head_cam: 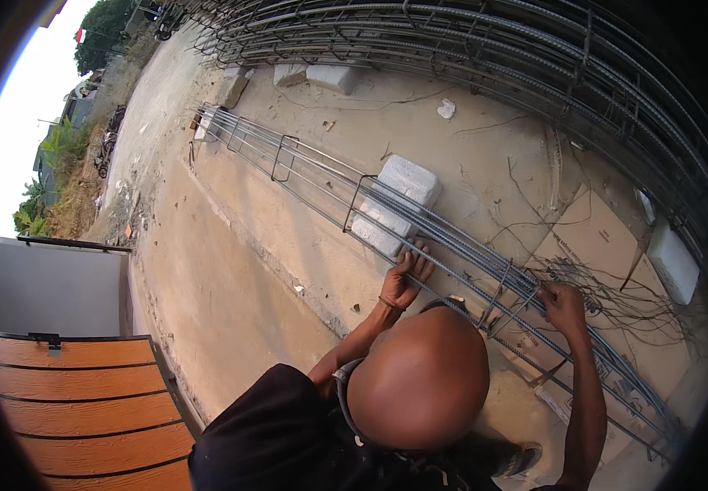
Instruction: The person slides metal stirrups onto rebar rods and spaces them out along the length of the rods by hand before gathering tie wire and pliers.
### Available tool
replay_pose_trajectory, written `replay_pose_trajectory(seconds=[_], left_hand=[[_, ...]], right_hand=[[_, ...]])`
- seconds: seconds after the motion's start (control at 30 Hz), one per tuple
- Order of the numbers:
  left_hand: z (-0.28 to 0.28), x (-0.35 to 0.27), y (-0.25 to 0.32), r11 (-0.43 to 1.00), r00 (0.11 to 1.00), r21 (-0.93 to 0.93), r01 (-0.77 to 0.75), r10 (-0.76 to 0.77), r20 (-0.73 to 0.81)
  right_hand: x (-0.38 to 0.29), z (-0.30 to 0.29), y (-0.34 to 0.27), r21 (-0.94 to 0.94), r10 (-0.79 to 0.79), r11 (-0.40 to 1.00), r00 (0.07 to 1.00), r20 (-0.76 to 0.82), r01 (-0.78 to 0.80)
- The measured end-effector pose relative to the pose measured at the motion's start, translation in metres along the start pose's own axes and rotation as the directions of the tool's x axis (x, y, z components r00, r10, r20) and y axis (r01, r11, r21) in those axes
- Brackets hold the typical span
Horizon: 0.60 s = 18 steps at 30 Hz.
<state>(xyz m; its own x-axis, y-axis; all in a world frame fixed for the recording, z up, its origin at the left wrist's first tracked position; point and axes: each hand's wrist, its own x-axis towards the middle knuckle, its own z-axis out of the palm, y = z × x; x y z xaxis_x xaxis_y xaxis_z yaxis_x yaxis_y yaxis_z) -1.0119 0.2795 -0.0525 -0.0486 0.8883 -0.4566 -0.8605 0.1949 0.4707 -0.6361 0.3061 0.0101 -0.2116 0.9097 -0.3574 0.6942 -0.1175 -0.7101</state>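
A long rebar cage [363, 190] of ribbed steel bars with bent square stirrups runs slantwise before me. My left hand [408, 276] is palm up at its near side, fingers passing under and around the lower bars. Just beyond those fingertips, a white block [400, 187] lies under the cage. My right hand [563, 305] is closed at the bundled bars beside a stirrup [504, 294]; whether a tie wire is also between the fingers is hidden. A bent bare knee [418, 377] stands close between my arms.
Loose wires [620, 294] lie tangled on flattened cardboard [599, 236] at the right. More rebar cages [452, 30] are stacked along the far side. White blocks [332, 77] sit by them, another block [673, 261] at right. An orange slatted panel [90, 399] stands at lower left.
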Motion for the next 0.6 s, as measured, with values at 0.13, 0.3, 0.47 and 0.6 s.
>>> replay_pose_trajectory(seconds=[0.13,0.3,0.47,0.6], left_hand=[[-0.015,0.004,0.002,0.993,0.989,-0.098,0.066,-0.078,-0.124],[-0.013,0.000,0.007,0.976,0.991,-0.211,0.048,-0.072,-0.111],[0.004,0.007,0.004,0.993,0.989,-0.119,-0.020,0.003,-0.147],[0.053,-0.009,0.024,0.986,0.998,0.165,0.028,-0.020,-0.052]], right_hand=[[0.003,0.007,0.003,-0.051,-0.122,0.992,0.981,-0.149,0.115],[-0.005,-0.001,-0.015,-0.197,0.025,0.979,0.993,-0.113,-0.047],[0.005,0.009,-0.001,0.000,-0.050,0.999,0.984,-0.170,0.051],[-0.003,-0.004,-0.014,-0.083,-0.030,0.996,0.986,-0.164,0.017]])
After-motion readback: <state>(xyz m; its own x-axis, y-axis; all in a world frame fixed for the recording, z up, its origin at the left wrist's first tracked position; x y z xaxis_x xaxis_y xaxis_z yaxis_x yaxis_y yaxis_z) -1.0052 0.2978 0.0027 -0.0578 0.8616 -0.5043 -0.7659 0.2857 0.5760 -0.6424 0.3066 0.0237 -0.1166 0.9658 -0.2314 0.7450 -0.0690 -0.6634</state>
